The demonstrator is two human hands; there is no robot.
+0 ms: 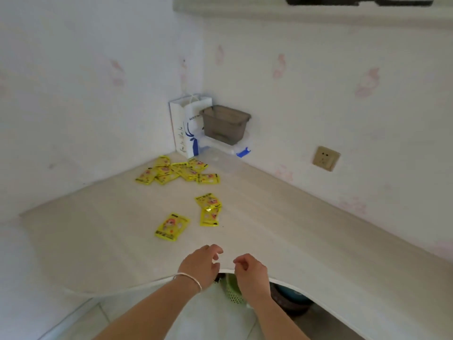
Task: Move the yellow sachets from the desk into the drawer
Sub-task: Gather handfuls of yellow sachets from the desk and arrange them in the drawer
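Note:
Several yellow sachets lie on the pale corner desk (282, 236). One lone sachet (172, 227) lies nearest me, two overlapping sachets (209, 209) sit just right of it, and a loose pile of sachets (177, 171) lies farther back near the corner. My left hand (201, 264), with a silver bracelet on the wrist, and my right hand (250, 270) hover side by side over the desk's front edge. Both have loosely curled fingers and hold nothing. No drawer is visible.
In the far corner stand a white paper bag with blue print (187, 126) and a grey plastic box (224, 123) on a clear container (228, 147). A wall socket (326, 158) is at the right. A green basket (234, 289) and dark bowls (293, 301) sit under the desk.

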